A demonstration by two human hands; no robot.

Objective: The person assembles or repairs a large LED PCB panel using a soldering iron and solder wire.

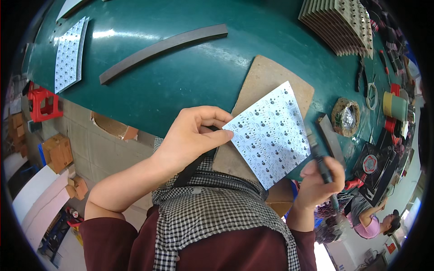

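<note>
My left hand (195, 132) pinches the left corner of a white circuit board panel (271, 137) between thumb and fingers. Rows of small black round marks or parts cover the panel's face, and it is tilted above a brown board (275, 77) at the table's edge. In my right hand (322, 179) is a dark pen-shaped tool (323, 169), gripped with the fingers wrapped round it. Its upper end is close to the panel's right edge; blur hides its exact kind and whether it touches.
On the green table (181, 77) lie a long dark bar (162, 50) and another panel (70, 56) at the left. A stack of panels (339, 27) stands far right, near a foil-lined bowl (346, 117), a short bar (331, 137) and pliers (360, 77). A co-worker (370, 221) is at lower right.
</note>
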